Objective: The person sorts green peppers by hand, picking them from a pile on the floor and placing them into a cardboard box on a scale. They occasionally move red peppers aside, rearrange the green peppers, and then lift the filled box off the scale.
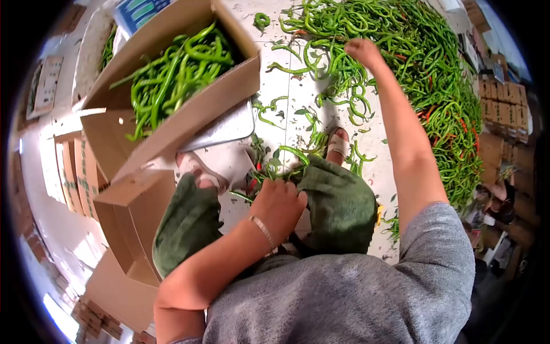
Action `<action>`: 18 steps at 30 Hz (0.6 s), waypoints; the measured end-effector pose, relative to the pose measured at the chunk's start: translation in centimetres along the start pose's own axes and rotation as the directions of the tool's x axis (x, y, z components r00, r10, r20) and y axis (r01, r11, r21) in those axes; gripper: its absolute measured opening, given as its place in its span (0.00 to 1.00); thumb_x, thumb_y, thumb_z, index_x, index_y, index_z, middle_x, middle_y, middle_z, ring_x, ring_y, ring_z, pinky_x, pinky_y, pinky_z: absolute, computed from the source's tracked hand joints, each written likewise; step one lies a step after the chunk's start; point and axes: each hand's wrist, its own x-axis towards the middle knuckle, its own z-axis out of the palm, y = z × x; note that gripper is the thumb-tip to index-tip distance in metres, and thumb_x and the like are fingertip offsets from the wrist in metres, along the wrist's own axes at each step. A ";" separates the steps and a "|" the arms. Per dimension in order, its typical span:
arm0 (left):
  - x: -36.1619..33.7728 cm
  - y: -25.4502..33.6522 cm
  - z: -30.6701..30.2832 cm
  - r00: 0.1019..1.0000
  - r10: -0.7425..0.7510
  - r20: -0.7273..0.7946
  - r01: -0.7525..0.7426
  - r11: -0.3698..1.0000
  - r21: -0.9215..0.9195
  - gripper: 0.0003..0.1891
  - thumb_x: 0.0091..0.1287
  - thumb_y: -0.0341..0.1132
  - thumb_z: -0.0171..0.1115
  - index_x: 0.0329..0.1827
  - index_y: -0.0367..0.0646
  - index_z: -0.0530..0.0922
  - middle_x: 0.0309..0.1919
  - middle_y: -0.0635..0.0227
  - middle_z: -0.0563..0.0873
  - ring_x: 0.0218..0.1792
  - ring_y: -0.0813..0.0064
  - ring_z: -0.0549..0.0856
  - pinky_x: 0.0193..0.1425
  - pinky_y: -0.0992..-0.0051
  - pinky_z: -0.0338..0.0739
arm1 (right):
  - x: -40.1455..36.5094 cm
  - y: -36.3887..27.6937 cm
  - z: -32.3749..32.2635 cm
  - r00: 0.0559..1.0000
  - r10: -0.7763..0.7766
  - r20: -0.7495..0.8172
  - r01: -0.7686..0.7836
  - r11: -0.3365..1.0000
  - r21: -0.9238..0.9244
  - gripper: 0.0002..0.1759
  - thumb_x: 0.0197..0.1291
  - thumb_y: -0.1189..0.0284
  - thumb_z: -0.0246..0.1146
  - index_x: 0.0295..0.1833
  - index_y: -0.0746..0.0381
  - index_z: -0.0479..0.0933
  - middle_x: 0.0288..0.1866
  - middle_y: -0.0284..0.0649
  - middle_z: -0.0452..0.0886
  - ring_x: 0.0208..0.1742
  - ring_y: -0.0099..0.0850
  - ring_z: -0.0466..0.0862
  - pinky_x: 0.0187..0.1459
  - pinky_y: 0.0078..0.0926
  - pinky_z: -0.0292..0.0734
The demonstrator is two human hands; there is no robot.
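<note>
My left hand (278, 207) is between my knees with its fingers curled inward. Its back faces me, and whatever the fingers hold, if anything, is hidden. Just beyond it lie green chili peppers (295, 153), leaves and a bit of red on the floor. My right hand (365, 53) reaches out to the near-left edge of a large pile of green chili peppers (412, 51). Its fingers are bent closed over the peppers, and I cannot see what is in them. Red peppers show here and there in the pile.
On my left, a tilted cardboard box (189, 123) holds many green chili peppers (177, 74), with a metal tray (226, 129) under it. Another open carton (129, 229) stands nearer me. Loose peppers and leaves litter the white floor (281, 80). Stacked cartons (504, 106) stand far right.
</note>
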 end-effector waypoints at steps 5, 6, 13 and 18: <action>2.5 -2.0 -1.5 0.996 -0.049 0.077 0.051 0.998 -0.027 0.25 0.58 0.40 0.62 0.59 0.47 0.72 0.53 0.61 0.77 0.55 0.62 0.75 0.59 0.65 0.67 | 1.2 8.5 13.3 0.996 -0.057 0.064 0.063 0.993 -0.098 0.16 0.52 0.65 0.66 0.47 0.58 0.80 0.40 0.46 0.84 0.42 0.42 0.83 0.48 0.37 0.77; 3.1 -2.2 -1.5 0.992 -0.072 0.100 0.072 0.997 0.001 0.26 0.57 0.40 0.63 0.60 0.47 0.71 0.55 0.60 0.76 0.56 0.61 0.75 0.61 0.64 0.67 | 1.2 8.3 15.1 0.992 -0.053 0.114 0.075 0.978 -0.194 0.15 0.51 0.68 0.65 0.45 0.61 0.79 0.43 0.49 0.80 0.48 0.48 0.79 0.50 0.40 0.75; 6.1 -3.6 -0.5 0.987 -0.078 0.141 0.082 0.996 -0.020 0.31 0.55 0.42 0.66 0.64 0.50 0.70 0.58 0.60 0.76 0.58 0.58 0.75 0.62 0.61 0.68 | -0.6 7.9 18.7 0.968 -0.243 -0.055 0.204 0.899 -0.387 0.11 0.51 0.71 0.60 0.41 0.59 0.80 0.52 0.41 0.75 0.65 0.38 0.65 0.62 0.40 0.59; 7.3 -3.9 -0.8 0.982 -0.097 0.160 0.093 0.995 0.030 0.31 0.54 0.42 0.66 0.64 0.54 0.70 0.58 0.62 0.76 0.58 0.59 0.76 0.60 0.63 0.69 | 0.5 5.6 17.9 0.865 -0.412 -0.287 0.343 0.902 -0.262 0.14 0.54 0.74 0.57 0.48 0.59 0.75 0.56 0.46 0.74 0.70 0.45 0.60 0.68 0.55 0.48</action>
